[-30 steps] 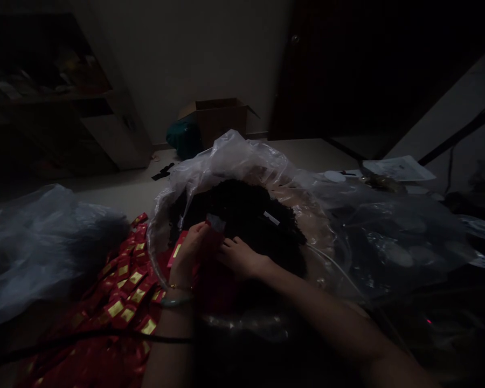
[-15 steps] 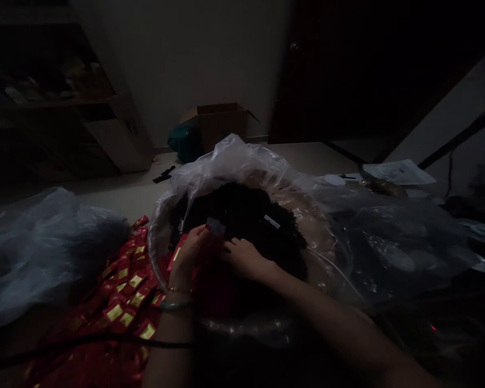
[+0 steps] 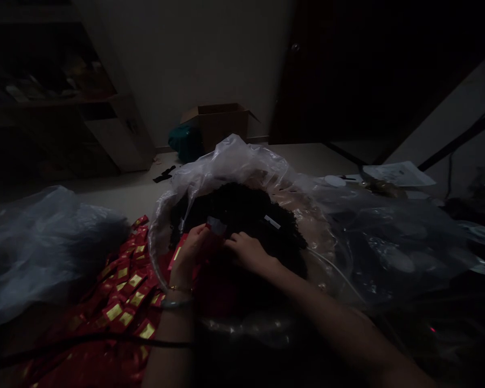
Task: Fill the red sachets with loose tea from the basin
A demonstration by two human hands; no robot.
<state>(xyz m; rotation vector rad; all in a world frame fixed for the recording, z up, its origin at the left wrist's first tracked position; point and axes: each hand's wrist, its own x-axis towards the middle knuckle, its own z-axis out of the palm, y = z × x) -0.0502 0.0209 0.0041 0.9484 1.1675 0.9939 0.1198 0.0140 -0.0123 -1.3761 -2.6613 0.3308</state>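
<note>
My left hand (image 3: 189, 247) is closed on a small red packet (image 3: 215, 240) whose silvery-grey end points away from me. More red packets with gold labels show beside and under that wrist. Just right of the packet, my right hand (image 3: 249, 253) is low over a heap of dark, loose, leaf-like material (image 3: 242, 202); its fingers are curled, and their tips are lost in shadow. The heap fills a round container lined with clear plastic (image 3: 234, 153). A short white strip (image 3: 272, 222) lies on the heap.
Many red packets (image 3: 137, 280) are piled at left, beside a large clear plastic bag (image 3: 44, 253). Another clear bag (image 3: 404, 242) lies at right, near a white tray (image 3: 400, 173). Behind stand an open cardboard box (image 3: 223, 126) and a teal bag (image 3: 185, 143).
My right hand has shifted slightly right, away from the red packet. My left hand keeps its hold on the packet. The view has tilted up slightly.
</note>
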